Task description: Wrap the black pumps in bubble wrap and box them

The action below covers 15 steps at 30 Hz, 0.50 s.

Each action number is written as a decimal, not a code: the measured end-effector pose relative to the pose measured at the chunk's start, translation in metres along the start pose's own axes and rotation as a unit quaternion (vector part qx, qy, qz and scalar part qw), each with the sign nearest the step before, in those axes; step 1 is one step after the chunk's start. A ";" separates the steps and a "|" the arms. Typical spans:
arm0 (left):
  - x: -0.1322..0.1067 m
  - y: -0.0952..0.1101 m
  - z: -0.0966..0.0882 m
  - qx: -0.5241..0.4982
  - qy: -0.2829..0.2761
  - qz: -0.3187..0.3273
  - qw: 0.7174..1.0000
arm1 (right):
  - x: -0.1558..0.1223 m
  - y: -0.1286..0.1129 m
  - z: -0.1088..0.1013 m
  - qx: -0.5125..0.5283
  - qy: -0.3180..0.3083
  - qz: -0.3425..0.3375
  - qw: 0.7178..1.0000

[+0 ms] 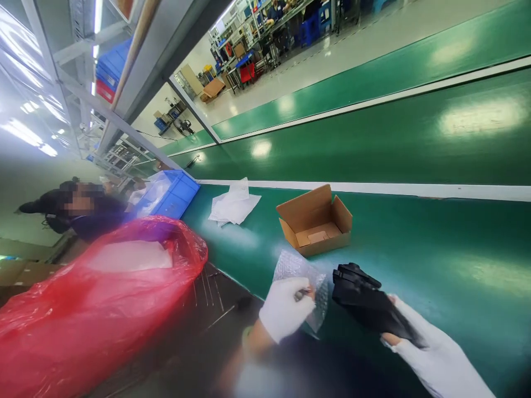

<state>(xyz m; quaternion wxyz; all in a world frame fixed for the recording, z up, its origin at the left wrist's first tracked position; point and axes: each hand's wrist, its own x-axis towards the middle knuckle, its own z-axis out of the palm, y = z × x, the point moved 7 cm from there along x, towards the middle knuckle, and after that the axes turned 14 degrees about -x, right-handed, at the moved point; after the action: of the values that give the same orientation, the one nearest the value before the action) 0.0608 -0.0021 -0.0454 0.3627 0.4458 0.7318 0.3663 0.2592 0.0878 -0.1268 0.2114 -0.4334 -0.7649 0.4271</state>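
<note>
My left hand (287, 309), in a white glove with bare fingertips, is closed on a clear bubble wrap bag (293, 266) above the near edge of the green work surface. My right hand (431, 348), gloved the same way, grips one end of a black device (365, 301) whose exact kind I cannot make out. Its bulkier end points up and left, toward the bag, with a small gap between them. Just beyond both hands sits an open brown cardboard box (317, 224), flaps raised, with a small pale piece on its bottom.
White sheets (235, 203) lie left of the box. A blue bin (174, 193) holding clear plastic stands farther left. A large red plastic bag (108, 298) fills the lower left, with a person (95, 213) behind it. A white rail (373, 189) runs along the far side.
</note>
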 end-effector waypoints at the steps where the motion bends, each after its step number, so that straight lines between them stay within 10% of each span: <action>1: 0.002 0.006 0.007 0.000 0.003 0.014 1.000 | -0.001 -0.011 0.004 -0.003 -0.040 -0.039 0.998; 9: -0.009 0.052 0.006 0.066 0.116 0.188 0.973 | -0.014 -0.032 0.013 -0.094 -0.029 -0.124 0.987; 15: -0.023 0.087 0.048 0.232 -0.017 0.435 0.870 | -0.003 -0.013 0.017 0.074 -0.035 0.019 0.996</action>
<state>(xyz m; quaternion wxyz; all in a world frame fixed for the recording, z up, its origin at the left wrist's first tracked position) 0.1439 0.0159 0.0119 0.0647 0.7965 0.5215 0.2992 0.2429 0.0740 -0.1254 0.2075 -0.4157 -0.7296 0.5018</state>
